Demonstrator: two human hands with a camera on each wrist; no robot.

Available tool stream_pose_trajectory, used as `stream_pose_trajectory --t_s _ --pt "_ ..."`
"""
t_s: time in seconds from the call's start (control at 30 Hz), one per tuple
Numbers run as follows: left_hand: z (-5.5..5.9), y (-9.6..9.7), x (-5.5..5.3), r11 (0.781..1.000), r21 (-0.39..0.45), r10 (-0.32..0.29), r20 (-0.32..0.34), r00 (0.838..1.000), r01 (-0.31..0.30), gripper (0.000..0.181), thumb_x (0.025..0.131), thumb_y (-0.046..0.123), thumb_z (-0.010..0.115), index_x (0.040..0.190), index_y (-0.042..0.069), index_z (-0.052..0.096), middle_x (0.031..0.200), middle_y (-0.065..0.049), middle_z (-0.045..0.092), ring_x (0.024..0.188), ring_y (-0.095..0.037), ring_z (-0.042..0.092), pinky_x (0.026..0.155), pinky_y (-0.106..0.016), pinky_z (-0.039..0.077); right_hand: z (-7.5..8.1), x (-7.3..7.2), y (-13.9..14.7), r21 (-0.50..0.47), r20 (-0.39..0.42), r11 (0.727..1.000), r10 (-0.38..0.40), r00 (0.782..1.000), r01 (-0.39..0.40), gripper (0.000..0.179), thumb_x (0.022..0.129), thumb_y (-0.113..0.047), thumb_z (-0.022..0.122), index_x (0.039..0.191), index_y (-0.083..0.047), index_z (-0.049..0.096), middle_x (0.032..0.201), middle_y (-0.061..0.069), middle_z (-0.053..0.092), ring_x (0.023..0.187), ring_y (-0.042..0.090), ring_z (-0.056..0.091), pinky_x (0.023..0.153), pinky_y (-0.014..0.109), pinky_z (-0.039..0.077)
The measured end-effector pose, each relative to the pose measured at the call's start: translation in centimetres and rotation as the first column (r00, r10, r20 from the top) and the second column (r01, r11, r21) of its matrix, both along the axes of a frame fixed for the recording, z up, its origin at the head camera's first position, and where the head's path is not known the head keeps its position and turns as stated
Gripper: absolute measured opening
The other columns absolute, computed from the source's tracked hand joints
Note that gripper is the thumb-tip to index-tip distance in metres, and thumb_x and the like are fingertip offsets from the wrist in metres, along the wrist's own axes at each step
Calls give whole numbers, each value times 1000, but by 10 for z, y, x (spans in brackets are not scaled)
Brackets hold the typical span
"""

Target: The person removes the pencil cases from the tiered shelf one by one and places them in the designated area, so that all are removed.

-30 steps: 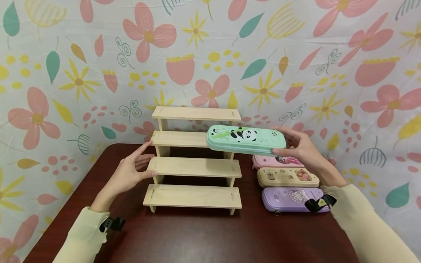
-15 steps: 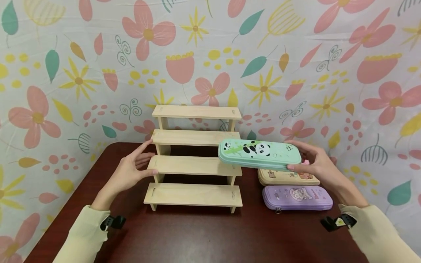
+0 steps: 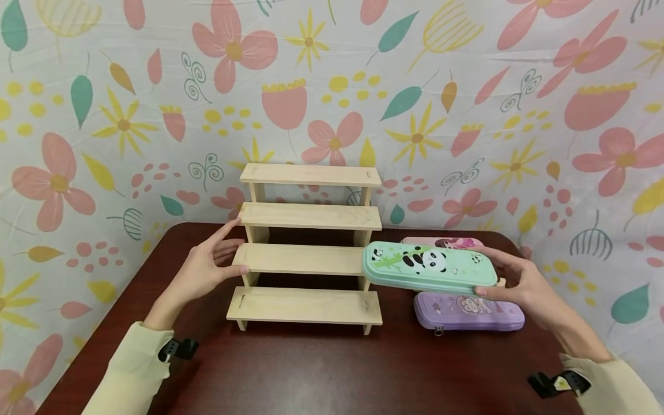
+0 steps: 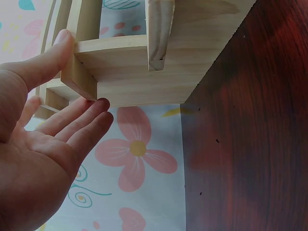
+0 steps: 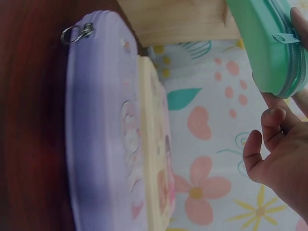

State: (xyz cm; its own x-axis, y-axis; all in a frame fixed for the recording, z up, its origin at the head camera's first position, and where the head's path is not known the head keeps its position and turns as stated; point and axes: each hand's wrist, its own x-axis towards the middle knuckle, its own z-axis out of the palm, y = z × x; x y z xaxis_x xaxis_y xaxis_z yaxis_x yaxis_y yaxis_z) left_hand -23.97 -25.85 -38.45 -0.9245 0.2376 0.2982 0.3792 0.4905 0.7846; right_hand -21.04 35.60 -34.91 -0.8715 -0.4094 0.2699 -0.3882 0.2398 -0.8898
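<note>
My right hand (image 3: pixel 521 282) pinches the right end of a mint green pencil case (image 3: pixel 429 266) with a panda on its lid, thumb in front and fingers behind. It hangs above the other cases, its left end overlapping the wooden tiered rack (image 3: pixel 303 258) in the head view. In the right wrist view the green case's zipper pull (image 5: pixel 286 38) shows. My left hand (image 3: pixel 204 271) touches the rack's left side with fairly straight fingers. In the left wrist view its thumb (image 4: pixel 57 50) rests on a shelf's end, and the other fingers (image 4: pixel 89 127) lie lower, against the shelf.
On the dark red table (image 3: pixel 290 369), right of the rack, a purple pencil case (image 3: pixel 469 314) lies nearest me. A cream case (image 5: pixel 153 144) lies behind it, mostly hidden in the head view, and a pink case (image 3: pixel 441 242) farther back. A flower-printed cloth (image 3: pixel 332 75) hangs behind.
My right hand has brought the green pencil case down and to the right, away from the rack's upper shelves. The left hand stays at the rack's left side.
</note>
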Motion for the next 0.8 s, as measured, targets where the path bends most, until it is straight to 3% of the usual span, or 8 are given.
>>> stream_pose_trajectory --t_s 0.17,0.27,0.37,0.57,0.8 --pt "1 1 1 1000 -1 -2 5 1000 2 102 85 7 90 167 26 33 138 -21 65 131 -41 61 105 -55 51 -10 11 15 -3 40 1000 -5 999 5 73 87 23 68 154 -2 51 111 7 75 89 16 71 69 29 62" --pt "2 1 1 1000 -4 -1 1 1000 1 102 85 8 90 167 26 33 139 -21 65 130 -41 61 105 -55 51 -15 18 24 21 36 1000 -6 999 5 74 87 24 68 155 0 50 128 4 71 93 15 70 70 28 61" --pt "2 1 1 1000 -5 -1 -2 1000 1 102 85 7 90 167 26 33 138 -22 65 130 -41 61 105 -55 51 -22 25 35 61 14 998 -18 1000 17 75 86 24 68 155 2 49 135 -1 68 94 14 69 69 27 59" --pt "2 1 1 1000 -7 -2 -9 1000 2 102 85 8 91 167 26 34 137 -22 66 129 -41 62 104 -54 52 -34 41 54 134 27 990 -56 998 52 74 87 22 68 156 1 47 114 1 73 89 14 69 65 29 59" --pt "2 0 1 1000 -9 -2 -10 1000 2 102 85 8 91 167 26 33 138 -22 66 130 -41 62 104 -54 52 -43 52 69 154 77 988 -21 997 9 74 88 20 69 156 3 45 116 5 72 88 17 67 58 36 57"
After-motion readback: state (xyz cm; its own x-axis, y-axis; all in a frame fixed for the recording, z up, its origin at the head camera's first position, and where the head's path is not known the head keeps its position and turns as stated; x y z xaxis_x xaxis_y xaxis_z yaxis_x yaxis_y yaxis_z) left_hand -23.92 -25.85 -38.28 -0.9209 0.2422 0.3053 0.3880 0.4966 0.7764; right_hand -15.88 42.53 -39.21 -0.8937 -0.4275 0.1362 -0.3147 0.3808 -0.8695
